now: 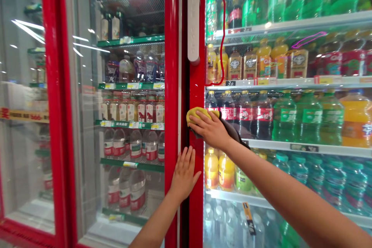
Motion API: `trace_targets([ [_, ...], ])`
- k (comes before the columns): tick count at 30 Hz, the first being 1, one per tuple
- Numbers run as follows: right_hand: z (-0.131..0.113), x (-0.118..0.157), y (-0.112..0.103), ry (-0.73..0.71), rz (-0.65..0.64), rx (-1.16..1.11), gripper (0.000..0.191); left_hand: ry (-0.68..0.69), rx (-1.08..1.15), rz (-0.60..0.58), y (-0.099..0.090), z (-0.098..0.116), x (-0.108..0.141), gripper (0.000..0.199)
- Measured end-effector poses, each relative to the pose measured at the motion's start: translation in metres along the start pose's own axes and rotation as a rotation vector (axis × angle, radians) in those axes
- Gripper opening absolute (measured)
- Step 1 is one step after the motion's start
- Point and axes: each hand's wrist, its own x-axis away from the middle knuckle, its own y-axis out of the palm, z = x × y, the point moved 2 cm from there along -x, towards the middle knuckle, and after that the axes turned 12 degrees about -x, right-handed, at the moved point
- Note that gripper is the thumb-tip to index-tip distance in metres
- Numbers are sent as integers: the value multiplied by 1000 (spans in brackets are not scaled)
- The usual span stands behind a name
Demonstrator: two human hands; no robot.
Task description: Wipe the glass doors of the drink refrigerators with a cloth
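My right hand (211, 126) presses a cloth (200, 115), yellow on one face and dark grey on the other, against the red door frame (197, 93) of a drinks fridge. Part of the cloth hangs dark below and right of my wrist. Lower down, my left hand (184, 172) lies flat with fingers stretched upward, near the gap between two red door frames and touching the frame there. It holds nothing. Above my right hand, a white door handle (193, 27) runs upright on the same frame.
Behind the right glass door, shelves (290, 145) hold cola bottles (244, 110), green soda bottles (312, 114) and other drinks. The left fridge's glass door shows water bottles (136, 190) on green-edged shelves. Another red door frame (62, 104) stands further left.
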Motion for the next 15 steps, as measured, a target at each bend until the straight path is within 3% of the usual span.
trace_targets([
  [3,22,-37,-16,65,21,15,45,6,4,3,-3,1,-5,89],
  [6,29,-51,-23,99,37,24,47,-11,0,-5,-2,2,-4,89],
  [9,23,-40,-18,114,45,30,48,-26,0,-12,-1,5,0,88],
  [15,-7,16,3,20,-11,11,49,-25,13,-37,0,7,12,90],
])
